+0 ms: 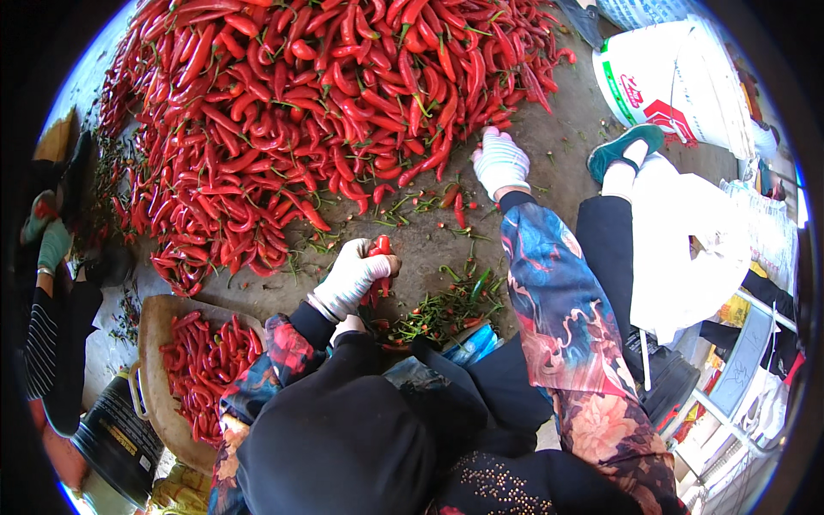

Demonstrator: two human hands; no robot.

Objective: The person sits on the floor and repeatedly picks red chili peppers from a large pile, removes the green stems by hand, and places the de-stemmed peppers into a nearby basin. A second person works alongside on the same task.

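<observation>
A large heap of red chili peppers (309,103), many with green stems, covers the floor in front of me. My left hand (354,273), in a white knit glove with bare fingertips, grips a few red chili peppers (382,248) above the concrete. My right hand (502,161), gloved the same way, reaches to the heap's right edge. Its fingertips point away from me at the outermost peppers, and whether they pinch one is hidden. Between my hands and my knees lies a pile of green pepper stems (450,302) with some red bits.
A beige plastic container (149,335) holding red chilies (206,367) stands at my left, beside a black bucket (119,438). A white bucket (669,84) lies tipped at the upper right. Another person's gloved hand (54,244) shows at far left; a green-shoed foot (621,151) is at right.
</observation>
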